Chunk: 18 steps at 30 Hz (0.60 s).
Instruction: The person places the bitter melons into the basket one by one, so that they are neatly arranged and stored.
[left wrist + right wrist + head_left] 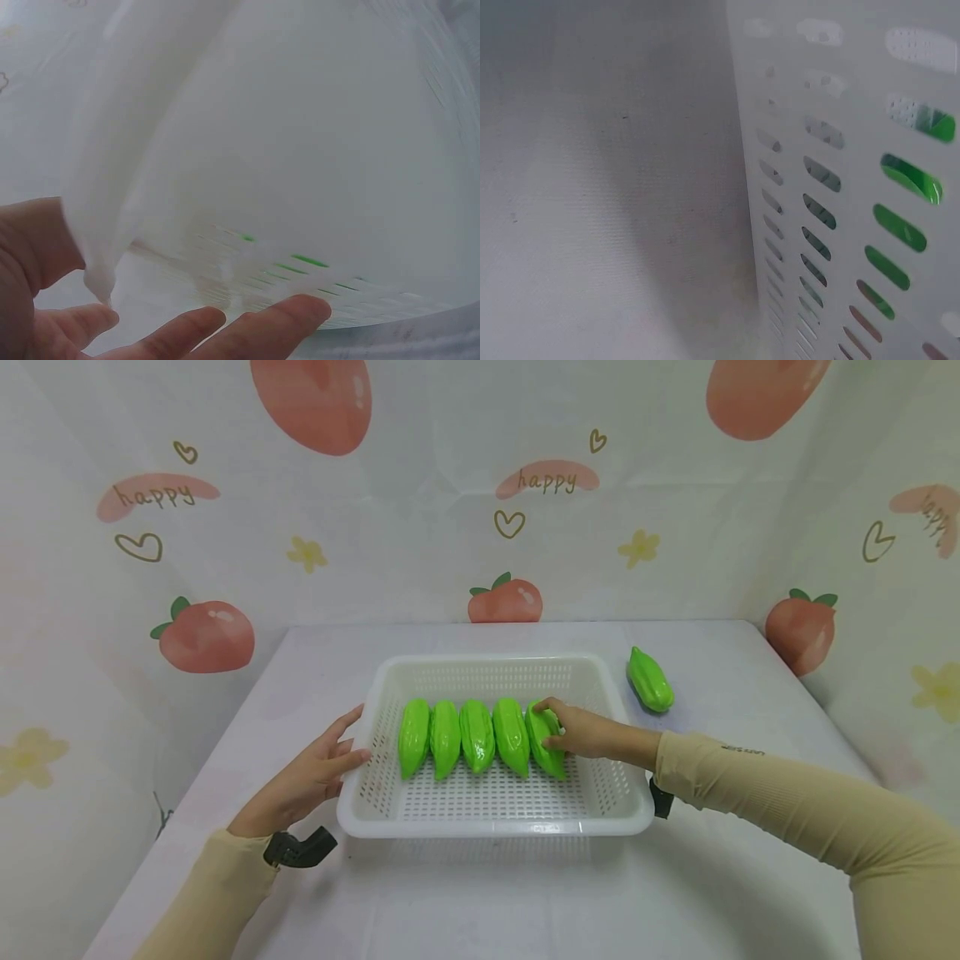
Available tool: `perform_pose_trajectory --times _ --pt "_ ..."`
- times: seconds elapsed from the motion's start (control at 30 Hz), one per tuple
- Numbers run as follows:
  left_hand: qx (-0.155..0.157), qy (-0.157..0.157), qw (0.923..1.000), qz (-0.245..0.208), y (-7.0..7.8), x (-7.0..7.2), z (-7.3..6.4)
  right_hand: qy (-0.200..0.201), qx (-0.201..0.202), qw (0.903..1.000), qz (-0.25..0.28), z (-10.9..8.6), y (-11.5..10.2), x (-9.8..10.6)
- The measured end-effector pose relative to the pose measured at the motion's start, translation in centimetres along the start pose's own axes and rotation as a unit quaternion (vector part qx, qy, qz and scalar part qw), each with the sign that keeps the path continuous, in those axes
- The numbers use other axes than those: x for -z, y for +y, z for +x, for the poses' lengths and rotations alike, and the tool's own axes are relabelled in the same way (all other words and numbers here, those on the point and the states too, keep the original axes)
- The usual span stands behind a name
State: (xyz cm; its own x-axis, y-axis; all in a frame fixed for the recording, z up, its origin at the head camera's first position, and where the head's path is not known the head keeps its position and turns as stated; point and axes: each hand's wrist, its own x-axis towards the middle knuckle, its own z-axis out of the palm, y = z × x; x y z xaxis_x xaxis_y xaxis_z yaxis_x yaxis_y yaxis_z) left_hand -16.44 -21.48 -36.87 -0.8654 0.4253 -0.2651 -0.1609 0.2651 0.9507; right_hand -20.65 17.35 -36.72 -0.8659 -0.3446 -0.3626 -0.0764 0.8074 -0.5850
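A white plastic basket [495, 828] with slotted walls holds several glossy green star fruits [477, 737], ridged and pointed, side by side in a row. My right hand [588, 732] reaches over the basket's right side and pinches the rightmost star fruit [547, 745] between thumb and fingers. At the left rim, my left hand [311, 781] touches the basket with its thumb over the edge. Its fingers [259, 330] extend straight along the outside of the wall in the left wrist view. The right wrist view shows the slotted wall [780, 135] with green behind it; the right hand is mostly hidden.
Another green star fruit [651, 680] lies on the white-covered table [465, 902], behind and right of the basket. A printed fabric backdrop [420, 527] stands along the table's back and sides. Each wrist carries a black camera mount [300, 847].
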Motion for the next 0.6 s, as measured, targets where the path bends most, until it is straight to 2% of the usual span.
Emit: perform_pose_trajectory --times 0.6 --pt "0.0 0.0 1.0 0.002 0.07 -0.03 -0.04 -0.006 -0.015 0.9998 0.014 0.0 0.0 -0.02"
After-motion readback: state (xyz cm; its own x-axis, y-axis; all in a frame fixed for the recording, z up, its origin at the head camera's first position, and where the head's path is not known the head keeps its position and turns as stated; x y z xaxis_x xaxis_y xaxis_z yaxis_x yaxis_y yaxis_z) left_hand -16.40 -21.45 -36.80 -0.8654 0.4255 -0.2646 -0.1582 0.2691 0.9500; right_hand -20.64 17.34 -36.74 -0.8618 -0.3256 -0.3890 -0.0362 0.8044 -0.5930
